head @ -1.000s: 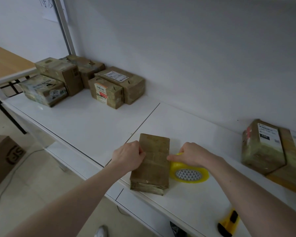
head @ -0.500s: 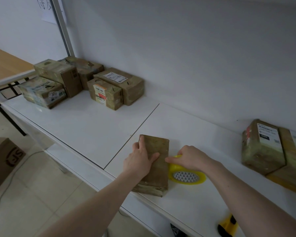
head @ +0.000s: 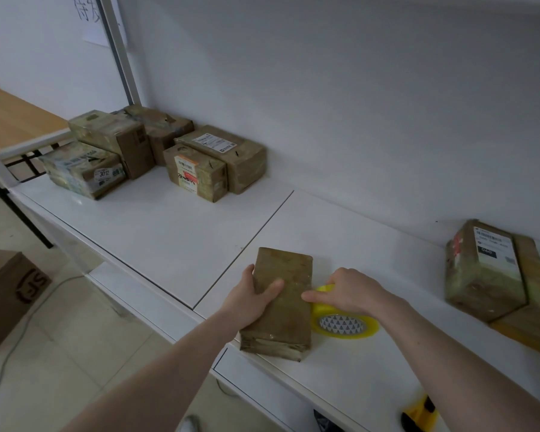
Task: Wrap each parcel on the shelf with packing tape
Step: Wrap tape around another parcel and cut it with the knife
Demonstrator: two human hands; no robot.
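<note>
A brown taped parcel (head: pixel 289 294) lies flat near the front edge of the white shelf (head: pixel 175 226). My left hand (head: pixel 251 296) grips its left edge, thumb on top and fingers round the side. A yellow roll of packing tape (head: pixel 345 325) lies flat right beside the parcel. My right hand (head: pixel 348 291) rests over the roll's far rim, its thumb reaching the parcel's right edge. How its fingers hold the roll is hidden.
Several wrapped parcels (head: pixel 197 173) cluster at the shelf's back left. Two more parcels (head: pixel 483 269) stand at the right. A yellow and black tool (head: pixel 418 414) lies at the front right edge. A cardboard box (head: pixel 7 291) sits on the floor, left.
My left hand went from the parcel's left edge onto its top, then slid back to grip the left edge. The right hand stayed on the tape roll.
</note>
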